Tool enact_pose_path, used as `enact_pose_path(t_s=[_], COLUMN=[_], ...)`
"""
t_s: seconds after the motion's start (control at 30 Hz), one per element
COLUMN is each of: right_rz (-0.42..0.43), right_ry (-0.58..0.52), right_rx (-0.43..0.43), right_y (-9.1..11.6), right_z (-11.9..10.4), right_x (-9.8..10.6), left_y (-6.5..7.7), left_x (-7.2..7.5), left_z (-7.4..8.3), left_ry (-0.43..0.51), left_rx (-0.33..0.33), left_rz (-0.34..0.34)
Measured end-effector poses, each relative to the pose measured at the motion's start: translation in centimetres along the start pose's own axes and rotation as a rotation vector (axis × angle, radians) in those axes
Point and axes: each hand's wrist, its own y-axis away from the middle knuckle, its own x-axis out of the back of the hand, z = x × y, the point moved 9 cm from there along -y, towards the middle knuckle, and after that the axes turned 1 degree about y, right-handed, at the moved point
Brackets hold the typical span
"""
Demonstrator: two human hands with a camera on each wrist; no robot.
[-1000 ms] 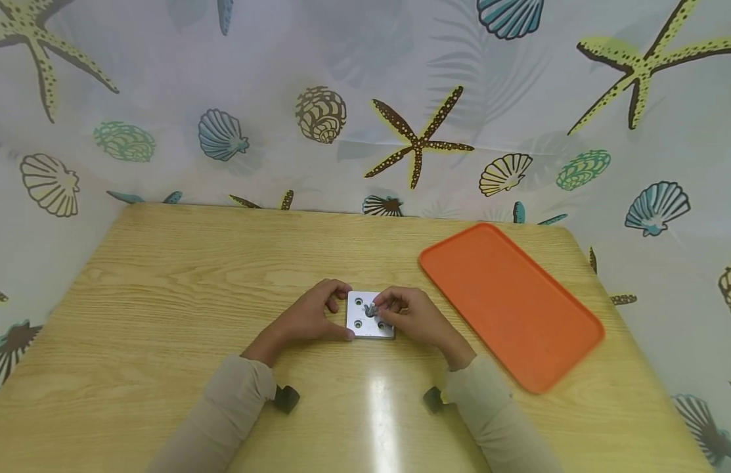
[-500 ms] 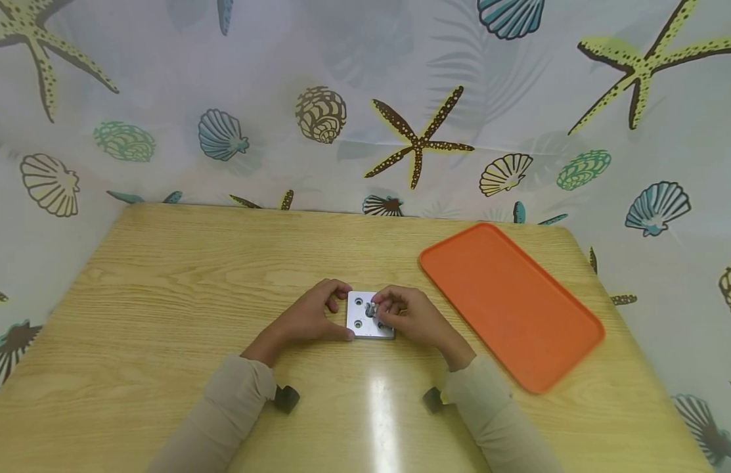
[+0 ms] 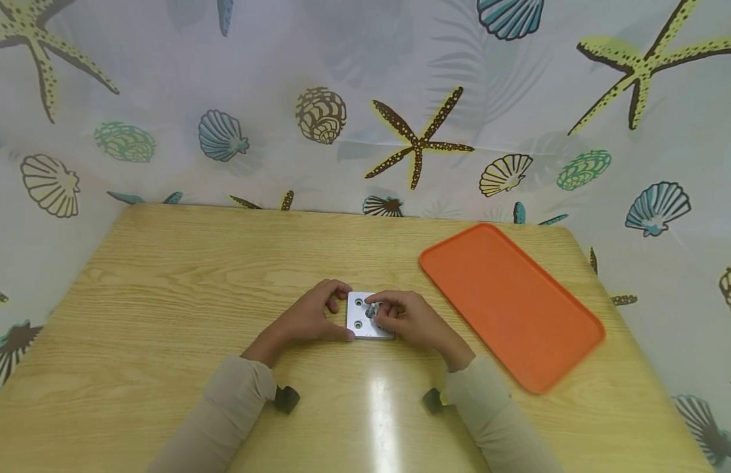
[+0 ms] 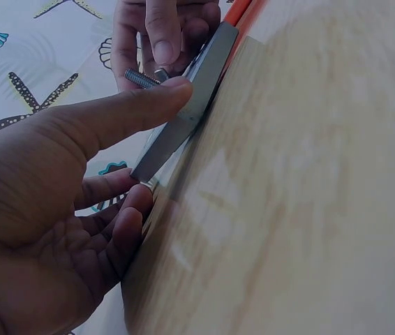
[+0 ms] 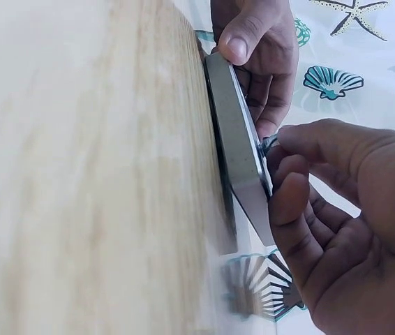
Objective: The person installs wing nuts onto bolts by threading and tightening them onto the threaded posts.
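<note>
A silver metal plate [image 3: 368,333] lies on the table with holes near its corners. My left hand [image 3: 312,315] holds its left side, thumb at the near corner and fingers at the far one. Over the plate's middle is a small grey wing nut [image 3: 371,311], on a threaded stud [image 4: 140,78] that stands up in the left wrist view. My right hand [image 3: 417,322] pinches the wing nut between thumb and forefinger, and its other fingers curl beside the plate. The right hand covers the plate's right part in the head view.
An orange tray [image 3: 507,302] lies slantwise on the right of the wooden table [image 3: 223,263]. A cloth [image 3: 270,59] printed with shells and starfish hangs behind the table and at its sides. A dark wrist device [image 3: 286,399] sits by the left cuff.
My right forefinger has reached further left over the wing nut, whose wings have changed angle. The left hand and the plate have stayed in place.
</note>
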Motion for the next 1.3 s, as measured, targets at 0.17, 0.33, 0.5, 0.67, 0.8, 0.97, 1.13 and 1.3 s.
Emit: enact_pose_path(t_s=[0.17,0.33,0.5,0.67,0.8,0.97,1.13,1.3], right_rz=[0.022,0.04,0.046,0.051,0.052,0.054,0.049,0.036], right_ry=[0.018,-0.002,-0.011,-0.004,-0.008,-0.021,-0.027,-0.033], right_rx=[-0.027,-0.057,-0.074,-0.086,-0.096,-0.098,-0.094,-0.079], right_y=[0.1,0.2,0.2,0.2,0.0,0.0,0.0,0.0], right_z=[0.3,0.5,0.7,0.8,1.1,1.1,1.0,0.9], right_x=[0.2,0.4,0.5,0.6,0.6,0.6,0.6,0.4], left_y=[0.0,0.0,0.0,-0.1,-0.1,-0.1,0.0,0.0], left_x=[0.0,0.1,0.0,0.0,0.0,0.1,0.0,0.0], left_z=[0.0,-0.1,-0.1,-0.1,-0.1,-0.1,-0.1,-0.2], left_ry=[0.002,0.007,0.006,0.004,0.005,0.014,0.014,0.015], left_rx=[-0.001,0.005,0.005,-0.002,-0.001,0.003,-0.001,-0.001], left_rz=[0.003,0.005,0.004,-0.001,-0.002,0.001,0.003,0.005])
